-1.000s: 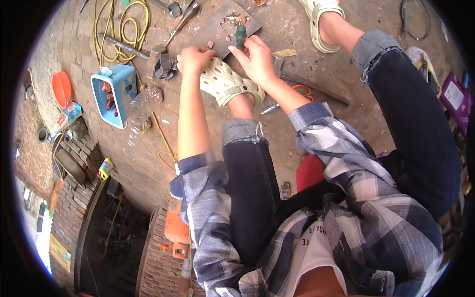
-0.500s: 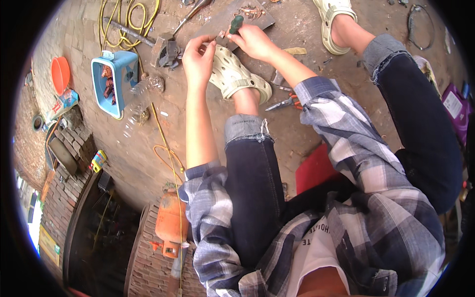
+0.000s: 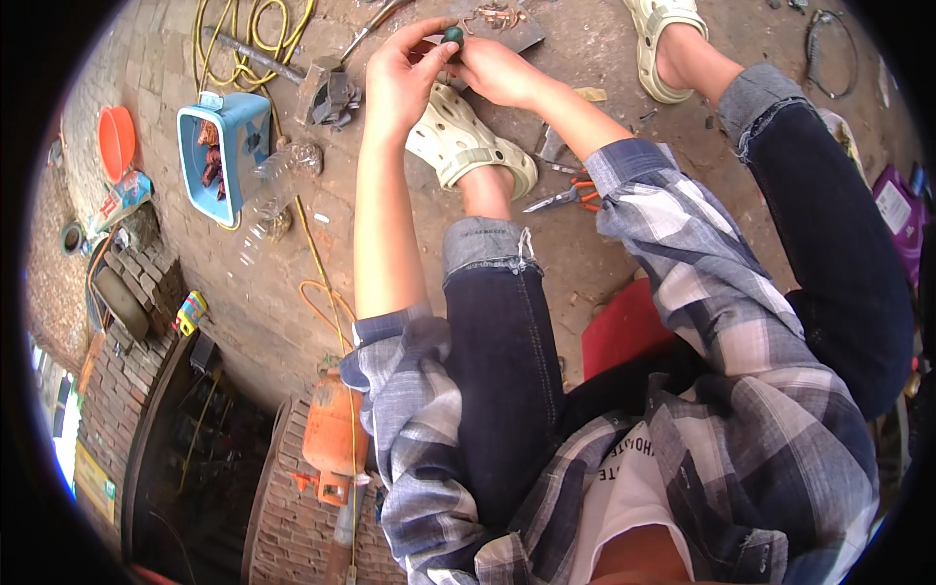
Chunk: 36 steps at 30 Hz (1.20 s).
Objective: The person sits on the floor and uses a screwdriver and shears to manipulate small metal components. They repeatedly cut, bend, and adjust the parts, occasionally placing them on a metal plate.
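Observation:
My right hand (image 3: 498,73) is closed on a tool with a dark green rounded handle (image 3: 452,36); only the handle's end shows, so its kind is unclear. Close against it, my left hand (image 3: 400,83) has its fingers curled and its thumb beside the handle. Whatever the left fingers pinch is hidden. Both hands are above the toe of my left cream clog (image 3: 475,146). Just beyond them a flat metal plate (image 3: 512,34) lies on the ground with thin copper-coloured scraps (image 3: 495,17) on it.
To the left stands a blue bin (image 3: 222,156) holding copper-coloured pieces, with a clear plastic bottle (image 3: 283,175) beside it. Orange-handled pliers or cutters (image 3: 565,198) lie near my left foot. A hammer-like metal block (image 3: 330,96), yellow hose (image 3: 255,39) and orange gas cylinder (image 3: 334,429) are also around.
My left hand has risen and moved right, closing in on the green handle. The handle has shifted slightly left and now points more toward me, with my right hand slightly lower.

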Available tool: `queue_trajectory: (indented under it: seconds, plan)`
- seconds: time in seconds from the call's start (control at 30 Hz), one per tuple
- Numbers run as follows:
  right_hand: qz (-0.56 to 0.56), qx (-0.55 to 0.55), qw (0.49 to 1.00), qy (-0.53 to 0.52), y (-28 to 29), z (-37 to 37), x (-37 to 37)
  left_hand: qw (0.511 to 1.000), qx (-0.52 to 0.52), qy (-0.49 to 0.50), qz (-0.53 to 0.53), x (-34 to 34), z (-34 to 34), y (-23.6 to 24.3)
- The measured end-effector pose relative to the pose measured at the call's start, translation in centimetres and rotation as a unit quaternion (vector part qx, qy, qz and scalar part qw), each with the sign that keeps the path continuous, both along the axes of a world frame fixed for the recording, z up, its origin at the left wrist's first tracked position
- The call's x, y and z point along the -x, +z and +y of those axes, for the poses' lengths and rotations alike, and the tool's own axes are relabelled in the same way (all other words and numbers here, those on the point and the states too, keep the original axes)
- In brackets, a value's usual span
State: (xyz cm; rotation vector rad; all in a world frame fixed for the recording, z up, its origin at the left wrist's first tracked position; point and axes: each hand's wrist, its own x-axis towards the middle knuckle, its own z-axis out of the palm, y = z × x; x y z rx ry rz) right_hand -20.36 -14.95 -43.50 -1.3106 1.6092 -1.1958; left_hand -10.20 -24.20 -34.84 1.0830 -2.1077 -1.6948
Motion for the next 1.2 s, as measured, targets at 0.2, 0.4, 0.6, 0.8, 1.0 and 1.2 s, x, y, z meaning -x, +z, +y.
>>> queue_trajectory:
  seconds: [0.2,0.4,0.6,0.8,1.0,1.2]
  plan:
    - [0.016,-0.020,1.000,0.012,-0.6,-0.4,0.3,1.000,0.028,0.010,-0.009,0.3,-0.2,-0.1]
    - [0.028,-0.024,0.999,0.021,-0.8,-0.6,0.2,0.998,0.065,0.005,-0.026,0.3,-0.3,-0.5]
    - [0.044,-0.036,0.998,-0.015,0.1,0.5,0.4,0.990,0.126,-0.008,-0.068,0.1,-0.6,-0.8]
    - [0.133,-0.110,0.949,-0.262,2.2,11.1,-0.2,0.987,0.145,-0.013,-0.073,-0.6,0.0,0.1]
    - [0.231,-0.208,0.930,-0.195,0.1,20.5,-2.0,0.982,0.173,0.000,-0.080,-1.7,0.9,0.0]
    - [0.234,-0.312,0.918,-0.075,-1.4,20.9,0.2,0.995,0.090,0.039,-0.017,-2.8,1.4,-1.3]
